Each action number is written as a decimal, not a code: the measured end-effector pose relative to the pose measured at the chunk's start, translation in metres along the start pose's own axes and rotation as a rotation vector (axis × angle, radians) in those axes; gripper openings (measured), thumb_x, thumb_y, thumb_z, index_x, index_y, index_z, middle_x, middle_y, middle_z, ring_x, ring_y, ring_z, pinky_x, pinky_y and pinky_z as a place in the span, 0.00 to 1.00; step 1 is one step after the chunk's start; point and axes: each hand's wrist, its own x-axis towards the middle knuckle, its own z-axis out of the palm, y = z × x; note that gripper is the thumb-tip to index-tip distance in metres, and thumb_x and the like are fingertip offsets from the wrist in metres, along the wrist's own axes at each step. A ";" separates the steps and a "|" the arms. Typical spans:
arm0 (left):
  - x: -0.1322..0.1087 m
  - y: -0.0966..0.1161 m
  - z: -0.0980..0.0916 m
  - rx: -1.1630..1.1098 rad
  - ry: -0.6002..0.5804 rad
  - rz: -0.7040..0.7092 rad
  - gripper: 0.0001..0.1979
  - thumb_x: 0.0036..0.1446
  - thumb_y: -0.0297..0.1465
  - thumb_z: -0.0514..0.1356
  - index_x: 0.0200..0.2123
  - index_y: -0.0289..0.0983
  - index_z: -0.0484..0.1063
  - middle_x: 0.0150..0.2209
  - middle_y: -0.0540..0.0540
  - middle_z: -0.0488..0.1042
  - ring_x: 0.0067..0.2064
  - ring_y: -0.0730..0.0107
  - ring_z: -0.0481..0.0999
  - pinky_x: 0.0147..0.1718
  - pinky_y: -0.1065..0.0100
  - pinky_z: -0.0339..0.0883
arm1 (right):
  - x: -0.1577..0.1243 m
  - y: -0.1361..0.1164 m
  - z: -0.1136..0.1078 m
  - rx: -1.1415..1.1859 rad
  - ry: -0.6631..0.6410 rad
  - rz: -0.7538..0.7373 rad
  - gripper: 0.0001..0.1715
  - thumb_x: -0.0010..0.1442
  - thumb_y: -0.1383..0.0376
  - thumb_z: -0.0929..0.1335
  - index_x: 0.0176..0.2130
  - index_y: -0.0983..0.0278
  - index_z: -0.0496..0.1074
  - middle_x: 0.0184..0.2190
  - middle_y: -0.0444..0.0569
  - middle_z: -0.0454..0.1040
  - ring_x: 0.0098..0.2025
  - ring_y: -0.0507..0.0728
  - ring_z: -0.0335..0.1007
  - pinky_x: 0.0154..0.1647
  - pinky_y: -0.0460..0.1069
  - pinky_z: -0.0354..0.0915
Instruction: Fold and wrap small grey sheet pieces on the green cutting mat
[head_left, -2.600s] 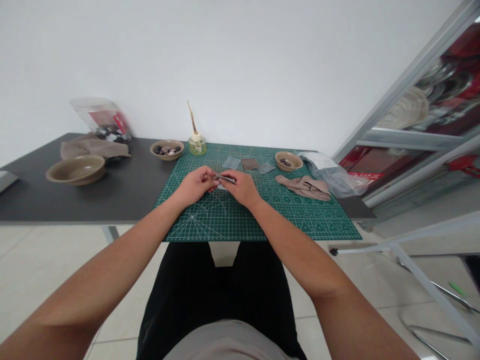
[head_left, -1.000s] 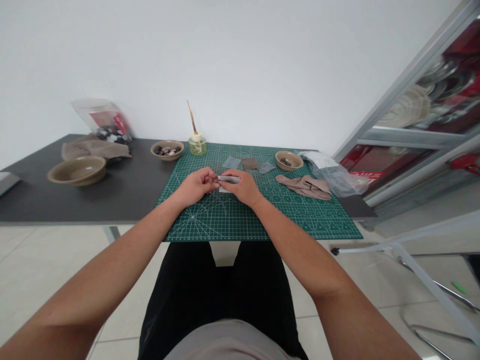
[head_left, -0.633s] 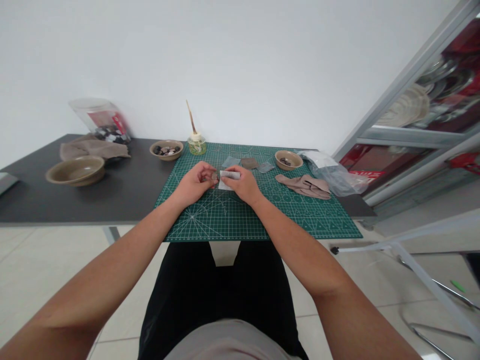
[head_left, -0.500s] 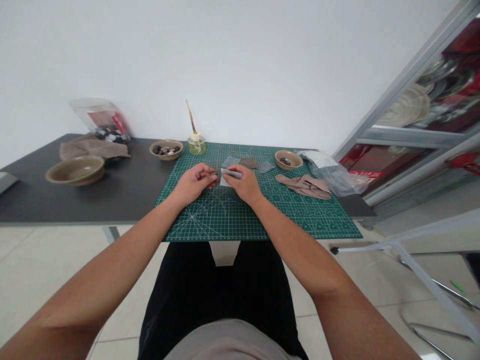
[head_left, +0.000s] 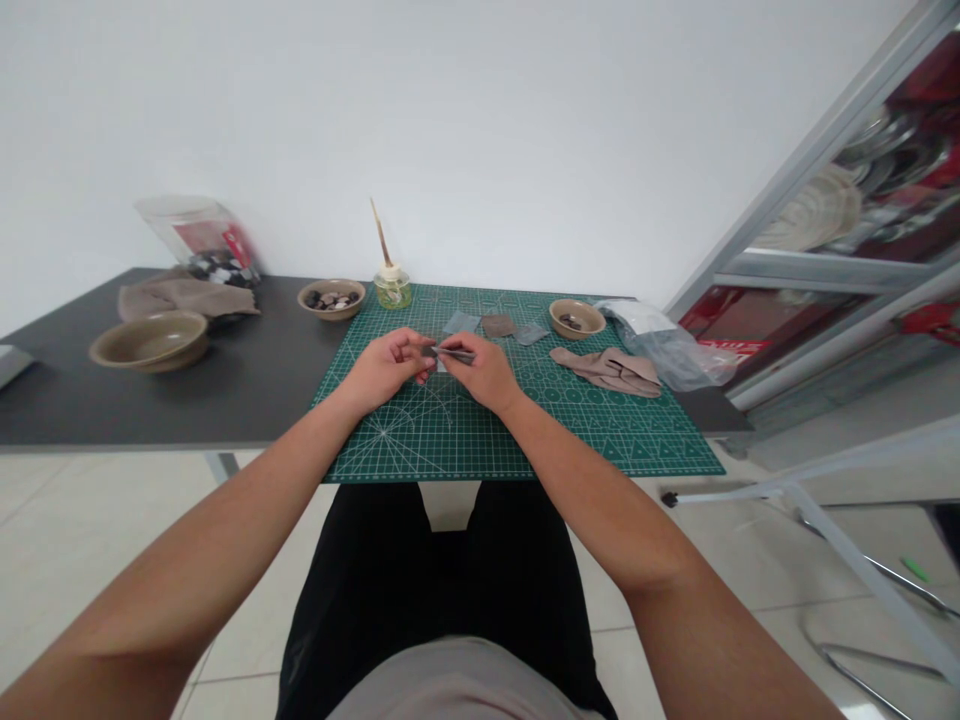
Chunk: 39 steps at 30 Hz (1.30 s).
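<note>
Over the green cutting mat (head_left: 585, 440), my two hands meet at the fingertips. My right hand (head_left: 487, 374) pinches a folded grey piece, apparently sandpaper (head_left: 459, 355), which now shows mostly edge-on. The fingers of my left hand (head_left: 384, 370) are curled closed against its left end. Whatever the left fingertips grip is too small and covered to make out. Just behind the hands lie a blue-grey square (head_left: 460, 322), a brown square (head_left: 497, 325) and another grey piece (head_left: 530, 334), flat on the mat.
Bowls of stones stand left (head_left: 332, 300) and right (head_left: 577, 319) of the squares. A glass jar with a brush (head_left: 393, 288) is at the mat's back edge. A brown cloth (head_left: 609, 371) and plastic bag (head_left: 667, 345) lie right; a larger bowl (head_left: 150, 341) and clear container (head_left: 196, 240) left.
My right hand has shifted slightly left and turned the sandpaper, so its pale face shows less. Its end now meets my left fingertips, where a small gap was before.
</note>
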 end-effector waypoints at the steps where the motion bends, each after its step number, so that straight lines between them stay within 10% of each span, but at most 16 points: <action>1: 0.000 0.000 0.000 0.014 0.001 0.002 0.17 0.47 0.35 0.67 0.39 0.36 0.69 0.23 0.52 0.73 0.24 0.73 0.72 0.27 0.69 0.67 | 0.000 0.000 0.000 -0.003 -0.008 0.001 0.08 0.60 0.60 0.69 0.38 0.61 0.76 0.35 0.45 0.78 0.37 0.54 0.72 0.42 0.49 0.64; 13: 0.002 -0.003 -0.001 0.038 0.108 0.057 0.14 0.47 0.36 0.67 0.33 0.37 0.67 0.23 0.54 0.69 0.24 0.74 0.69 0.27 0.70 0.64 | 0.000 0.001 0.000 0.077 0.013 0.024 0.10 0.58 0.58 0.70 0.37 0.61 0.76 0.32 0.43 0.76 0.35 0.53 0.71 0.39 0.48 0.64; 39: 0.000 0.000 -0.001 0.061 -0.055 0.038 0.11 0.51 0.36 0.64 0.31 0.38 0.64 0.23 0.53 0.70 0.25 0.75 0.68 0.27 0.71 0.63 | 0.002 0.004 0.001 0.091 -0.041 0.094 0.14 0.55 0.54 0.72 0.35 0.62 0.76 0.29 0.42 0.75 0.33 0.53 0.69 0.36 0.47 0.61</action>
